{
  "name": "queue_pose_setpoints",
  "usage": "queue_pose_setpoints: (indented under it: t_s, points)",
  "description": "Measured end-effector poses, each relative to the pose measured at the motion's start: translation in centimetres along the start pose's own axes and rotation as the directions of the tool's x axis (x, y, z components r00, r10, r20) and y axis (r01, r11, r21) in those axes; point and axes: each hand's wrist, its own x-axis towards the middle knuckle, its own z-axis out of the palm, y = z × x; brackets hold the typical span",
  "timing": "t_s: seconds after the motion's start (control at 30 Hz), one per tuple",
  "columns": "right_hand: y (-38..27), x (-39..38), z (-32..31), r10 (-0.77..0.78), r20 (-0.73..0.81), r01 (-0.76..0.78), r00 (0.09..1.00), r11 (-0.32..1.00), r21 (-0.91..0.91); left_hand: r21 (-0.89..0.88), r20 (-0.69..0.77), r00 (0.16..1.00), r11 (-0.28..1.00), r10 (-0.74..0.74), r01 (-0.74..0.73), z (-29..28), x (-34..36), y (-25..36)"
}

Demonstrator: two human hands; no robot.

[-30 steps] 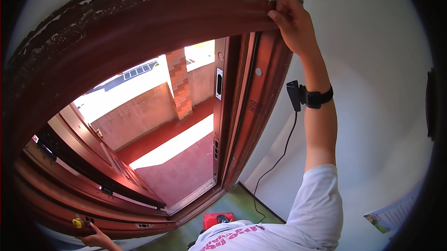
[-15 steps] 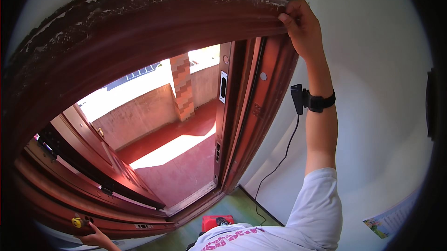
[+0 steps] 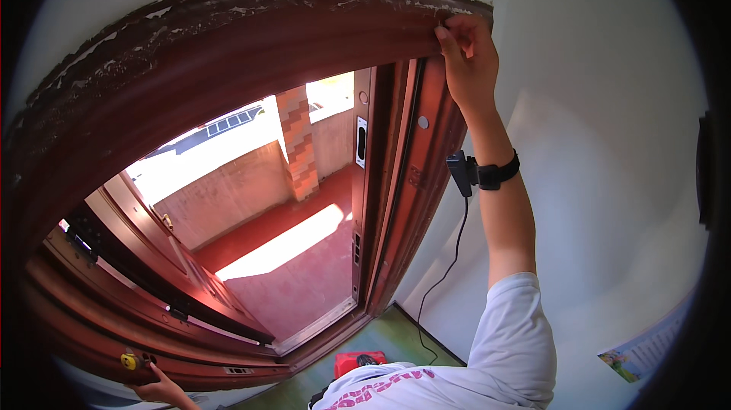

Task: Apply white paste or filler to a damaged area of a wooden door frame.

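My right hand point(image 3: 472, 67) is raised to the upper right corner of the brown door frame point(image 3: 297, 33), its fingers pinched at the scuffed edge; what lies between them I cannot make out. A black device point(image 3: 460, 175) is strapped to that wrist, with a cable hanging down. At the lower left, my left hand point(image 3: 154, 389) grips a small yellow tape measure point(image 3: 130, 361) against the frame; its fingers are partly hidden.
The open door leaf point(image 3: 175, 250) leans at the left of the doorway. Beyond lie a red-floored balcony point(image 3: 289, 288), a low wall and a brick pillar point(image 3: 299, 151). A red case point(image 3: 346, 362) lies on the green floor. A poster point(image 3: 632, 349) hangs on the right wall.
My right hand and forearm have shifted down and to the left, with the fingers still at the frame's corner. My left hand is nearly where it was.
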Motion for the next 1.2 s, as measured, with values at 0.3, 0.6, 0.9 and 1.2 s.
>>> queue_pose_setpoints:
  t_s: [0.3, 0.6, 0.9, 1.2]
  points:
    - [0.4, 0.2, 0.3, -0.150, -0.005, 0.148, 0.989, 0.984, -0.103, 0.008, -0.020, 0.998, 0.998, 0.059, -0.059, -0.9, 0.4, 0.7]
    - [-0.5, 0.0, 0.6, -0.105, -0.005, 0.105, 0.995, 0.994, 0.011, -0.094, 0.019, 1.000, 0.995, 0.022, -0.020, 0.3, -0.1, -0.6]
    - [0.6, 1.9, 0.0, -0.365, -0.017, 0.337, 0.931, 0.876, -0.345, -0.045, -0.008, 0.998, 0.997, 0.058, -0.058, -0.2, 0.2, 0.3]
    - [2.2, 1.6, -5.1, 0.186, -0.152, -0.182, 0.971, 0.982, 0.041, -0.086, -0.003, 0.999, 0.995, 0.052, -0.052, -0.8, -0.2, 0.6]
